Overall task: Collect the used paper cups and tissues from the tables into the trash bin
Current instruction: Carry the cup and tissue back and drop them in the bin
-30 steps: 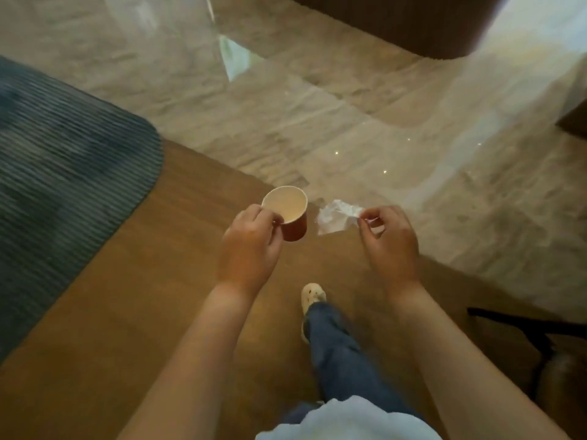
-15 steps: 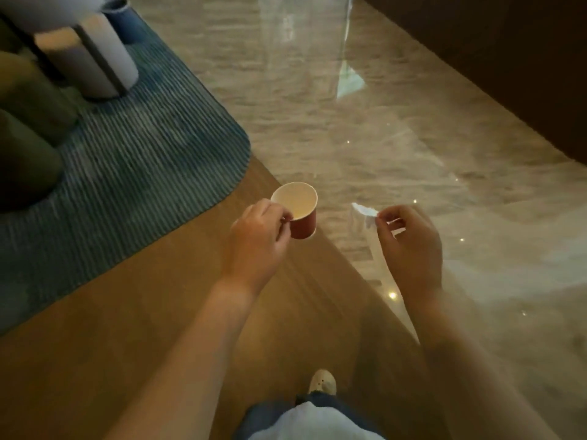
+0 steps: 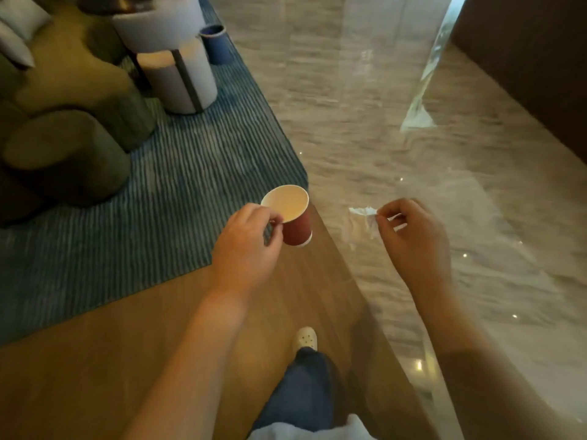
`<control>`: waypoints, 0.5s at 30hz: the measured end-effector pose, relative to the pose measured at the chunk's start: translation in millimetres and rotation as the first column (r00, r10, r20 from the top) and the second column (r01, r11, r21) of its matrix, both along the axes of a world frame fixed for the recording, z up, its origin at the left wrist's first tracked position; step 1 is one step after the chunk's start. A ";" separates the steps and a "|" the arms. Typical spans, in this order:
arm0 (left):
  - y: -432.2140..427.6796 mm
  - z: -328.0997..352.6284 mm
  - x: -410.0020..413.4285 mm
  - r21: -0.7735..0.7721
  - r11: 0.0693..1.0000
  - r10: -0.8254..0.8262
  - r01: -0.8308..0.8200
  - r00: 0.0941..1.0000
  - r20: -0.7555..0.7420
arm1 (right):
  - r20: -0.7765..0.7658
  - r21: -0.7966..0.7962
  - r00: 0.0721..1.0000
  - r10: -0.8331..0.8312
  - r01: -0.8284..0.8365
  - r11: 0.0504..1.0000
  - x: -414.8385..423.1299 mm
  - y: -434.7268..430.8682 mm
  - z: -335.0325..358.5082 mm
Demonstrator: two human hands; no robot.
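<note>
My left hand (image 3: pixel 246 246) pinches the rim of a red paper cup (image 3: pixel 293 217) with a pale inside, held upright in the air above the wooden floor. My right hand (image 3: pixel 413 239) holds a crumpled white tissue (image 3: pixel 363 217) between thumb and fingers, out over the marble floor. The two hands are about a hand's width apart. A small blue bin (image 3: pixel 216 42) stands at the far edge of the carpet, up and to the left.
A blue striped carpet (image 3: pixel 178 192) covers the left side. On it stand green upholstered seats (image 3: pixel 63 150) and a round white side table (image 3: pixel 178 74). Glossy marble floor (image 3: pixel 365 106) runs ahead. A dark wooden wall (image 3: pixel 524 58) lies to the right. My foot (image 3: pixel 306 338) is on the wood floor.
The view has swung left and forward as I walk. The carpet, seats, side table and blue bin have come into view. Both hands keep hold of the cup and the tissue.
</note>
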State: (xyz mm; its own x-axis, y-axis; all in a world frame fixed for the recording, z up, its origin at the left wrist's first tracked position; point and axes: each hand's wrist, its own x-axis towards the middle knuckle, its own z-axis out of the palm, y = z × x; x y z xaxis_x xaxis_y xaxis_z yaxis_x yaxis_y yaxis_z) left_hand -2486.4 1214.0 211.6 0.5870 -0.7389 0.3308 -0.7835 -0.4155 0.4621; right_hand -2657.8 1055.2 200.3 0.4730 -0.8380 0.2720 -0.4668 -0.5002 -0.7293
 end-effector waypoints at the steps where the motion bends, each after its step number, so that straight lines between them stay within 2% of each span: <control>1: -18.8 4.2 19.9 0.001 1.000 -0.010 0.010 1.000 0.002 | 0.002 0.004 1.000 -0.005 0.005 1.000 22.1 -17.4 6.3; 8: -133.8 27.8 126.0 -0.018 1.000 -0.013 0.013 1.000 -0.008 | -0.010 -0.117 1.000 0.026 -0.027 0.993 138.3 -121.9 48.8; 11: -179.6 24.9 165.8 -0.003 0.999 -0.034 0.034 0.999 -0.018 | 0.019 -0.067 1.000 -0.002 0.003 0.998 171.8 -164.1 42.7; 15: -236.8 17.2 226.8 0.002 1.000 -0.003 0.003 1.000 -0.002 | -0.038 -0.019 0.999 0.029 -0.030 0.999 228.4 -222.4 21.2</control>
